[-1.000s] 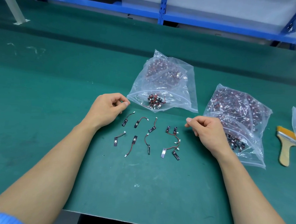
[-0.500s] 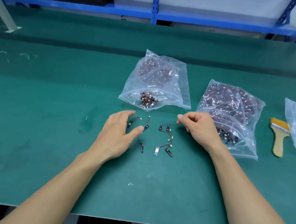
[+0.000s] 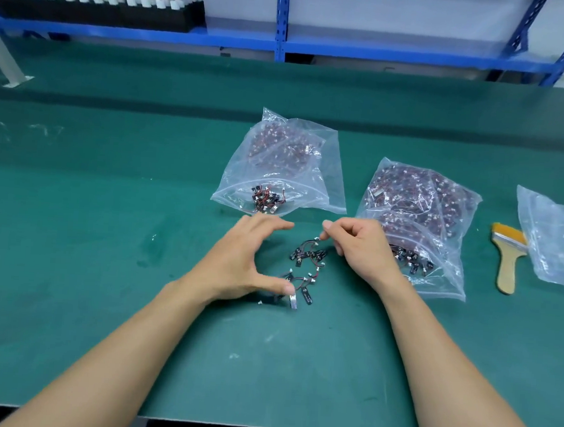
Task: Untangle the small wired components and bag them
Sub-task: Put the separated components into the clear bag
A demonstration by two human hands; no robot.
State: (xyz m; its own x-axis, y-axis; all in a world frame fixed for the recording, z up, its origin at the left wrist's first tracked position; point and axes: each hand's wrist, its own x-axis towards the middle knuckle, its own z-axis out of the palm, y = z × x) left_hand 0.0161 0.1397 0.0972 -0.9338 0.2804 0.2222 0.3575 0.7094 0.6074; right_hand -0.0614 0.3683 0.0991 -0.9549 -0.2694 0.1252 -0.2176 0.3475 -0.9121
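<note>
- The components (image 3: 305,264) are bunched on the mat (image 3: 105,268), between the two hands.
- The left hand (image 3: 241,263) is held spread, thumb and fingers apart, cupped against the pile.
- One wire end is pinched by the curled right hand (image 3: 361,248).
- Two bags (image 3: 287,161) are laid just behind.

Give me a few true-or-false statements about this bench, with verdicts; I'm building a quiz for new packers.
1. The loose components lie between the left hand and the right hand. True.
2. The brush lies left of the left hand. False: it lies far to the right of both hands.
3. The left hand's fingers are spread open. True.
4. The bag beyond the hands is empty. False: it holds components.
</note>
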